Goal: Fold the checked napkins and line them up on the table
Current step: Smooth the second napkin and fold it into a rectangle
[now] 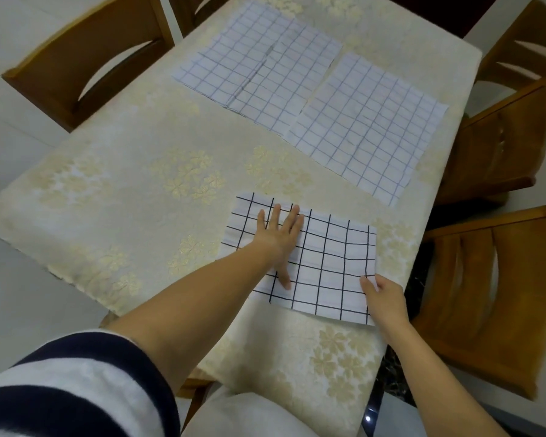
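- Two fine-checked napkins [259, 61] [366, 121] lie beyond the bold-checked napkin [328, 263] on the table [123, 190].
- Left grip [278, 236] — fingers [293, 217] straight — lies flat on it.
- Right grip [382, 298] pinches its right edge.

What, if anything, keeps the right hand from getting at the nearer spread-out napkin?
Likely nothing, so yes: bare tablecloth lies between the right hand and the spread-out napkin, though it pinches a corner of the folded napkin.

Open tablecloth [123, 184] stretched left of the left hand [278, 238]. Beyond both hands lay a far napkin [259, 64] and a nearer napkin [366, 127]; chairs [479, 298] crowded right of the right hand [383, 294].
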A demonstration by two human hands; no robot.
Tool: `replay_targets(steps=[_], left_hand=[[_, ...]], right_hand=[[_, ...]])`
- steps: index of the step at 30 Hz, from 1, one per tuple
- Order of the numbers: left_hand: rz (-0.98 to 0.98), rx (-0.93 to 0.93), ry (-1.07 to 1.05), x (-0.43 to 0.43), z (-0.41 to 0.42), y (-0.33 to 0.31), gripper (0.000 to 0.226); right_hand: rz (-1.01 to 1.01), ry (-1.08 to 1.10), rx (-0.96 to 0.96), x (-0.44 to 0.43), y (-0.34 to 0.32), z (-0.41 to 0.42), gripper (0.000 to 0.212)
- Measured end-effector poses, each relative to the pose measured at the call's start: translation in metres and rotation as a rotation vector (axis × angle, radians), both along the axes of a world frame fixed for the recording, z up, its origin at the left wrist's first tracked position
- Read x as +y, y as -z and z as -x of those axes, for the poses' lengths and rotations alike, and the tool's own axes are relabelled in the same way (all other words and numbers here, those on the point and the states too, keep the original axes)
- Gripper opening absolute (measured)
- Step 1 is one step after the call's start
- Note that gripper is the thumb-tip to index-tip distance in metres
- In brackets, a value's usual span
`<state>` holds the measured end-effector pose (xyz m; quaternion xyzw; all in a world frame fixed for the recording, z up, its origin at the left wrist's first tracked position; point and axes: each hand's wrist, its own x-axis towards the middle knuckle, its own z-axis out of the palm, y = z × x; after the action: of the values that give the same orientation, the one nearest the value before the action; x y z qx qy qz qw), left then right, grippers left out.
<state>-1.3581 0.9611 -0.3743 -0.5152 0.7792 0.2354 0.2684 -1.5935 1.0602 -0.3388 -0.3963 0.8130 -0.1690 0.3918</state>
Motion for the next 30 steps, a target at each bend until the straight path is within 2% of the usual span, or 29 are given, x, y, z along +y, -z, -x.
replay_targets(steps=[2,3,5,8,10,12,15,18,22,24,26,28,30], left_hand=[[0.014,0.034,-0.001,0.000,-0.004,-0.001,0.166],[0.028,0.055,0.009,0.000,-0.008,-0.002,0.165],[0.067,0.104,0.032,0.000,-0.014,-0.004,0.164],[0.168,0.251,-0.074,0.004,-0.023,-0.014,0.153],[0.189,0.481,-0.249,0.009,-0.034,-0.024,0.124],[0.125,0.743,-0.498,0.017,-0.048,-0.032,0.088],[0.059,0.846,-0.679,0.031,-0.064,-0.033,0.059],[-0.024,0.950,-0.798,0.041,-0.070,-0.036,0.057],[-0.291,1.201,-1.023,0.046,-0.070,-0.048,0.065],[-0.187,1.120,-0.868,0.048,-0.066,-0.042,0.059],[0.013,0.842,-0.573,0.049,-0.063,-0.026,0.044],[0.118,0.596,-0.287,0.044,-0.058,-0.012,0.051],[0.165,0.492,-0.091,0.034,-0.056,-0.008,0.069]], right_hand=[[0.038,-0.023,0.015,0.001,-0.010,-0.008,0.025],[0.055,-0.037,0.021,0.002,-0.015,-0.013,0.027],[0.112,-0.065,0.035,0.003,-0.024,-0.024,0.046],[0.210,-0.171,0.051,0.002,-0.039,-0.043,0.049],[0.255,-0.231,0.061,-0.001,-0.050,-0.057,0.050],[0.308,-0.293,0.073,-0.004,-0.061,-0.073,0.050],[0.381,-0.372,0.104,-0.011,-0.069,-0.100,0.051],[0.448,-0.436,0.126,-0.016,-0.069,-0.133,0.052],[0.471,-0.493,0.143,-0.023,-0.059,-0.163,0.055],[0.454,-0.447,0.101,-0.028,-0.057,-0.164,0.057],[0.422,-0.371,0.061,-0.030,-0.057,-0.156,0.058],[0.415,-0.262,0.024,-0.026,-0.061,-0.139,0.057],[0.397,-0.167,-0.007,-0.017,-0.067,-0.115,0.054]])
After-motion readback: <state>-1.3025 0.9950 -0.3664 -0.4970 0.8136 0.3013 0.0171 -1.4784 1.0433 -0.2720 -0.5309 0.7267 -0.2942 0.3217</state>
